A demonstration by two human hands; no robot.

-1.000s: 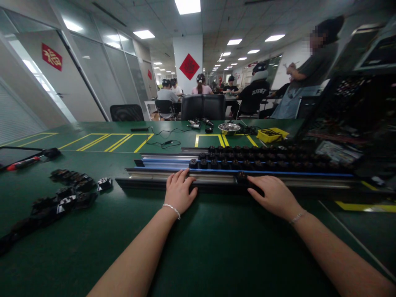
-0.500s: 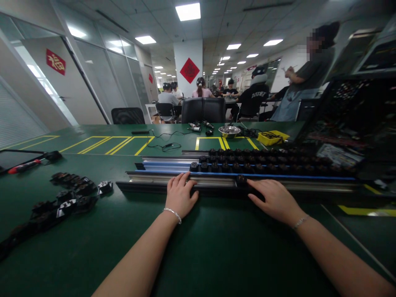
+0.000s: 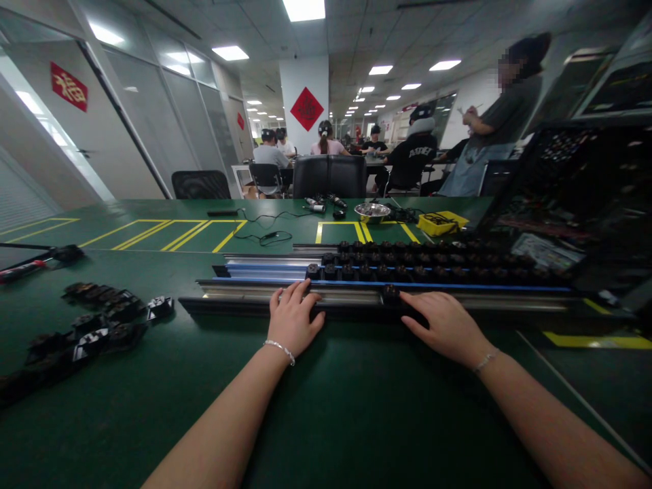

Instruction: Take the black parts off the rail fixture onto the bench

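Note:
A long black rail (image 3: pixel 229 307) with a metallic inner channel lies across the green table, nearest me. My left hand (image 3: pixel 294 318) rests on this rail with its fingers spread and the thumb apart. One small black block (image 3: pixel 391 294) sits in the channel, right of the left hand. My right hand (image 3: pixel 444 323) touches the right side of that block with its fingertips, the thumb held away near the rail's front edge. Behind, further parallel rails (image 3: pixel 265 268) with blue strips carry rows of similar black blocks (image 3: pixel 364 272).
More black blocks (image 3: pixel 106 305) lie loose at the left. Further back are a metal bowl (image 3: pixel 372 214), a yellow tray (image 3: pixel 432 226) and thin black cables (image 3: pixel 269 238). A dark rack (image 3: pixel 540 183) stands at the right. Several people sit or stand beyond the table.
The camera view has turned slightly, so the whole scene sits a little further left. Both hands keep their places on the rail and at the block.

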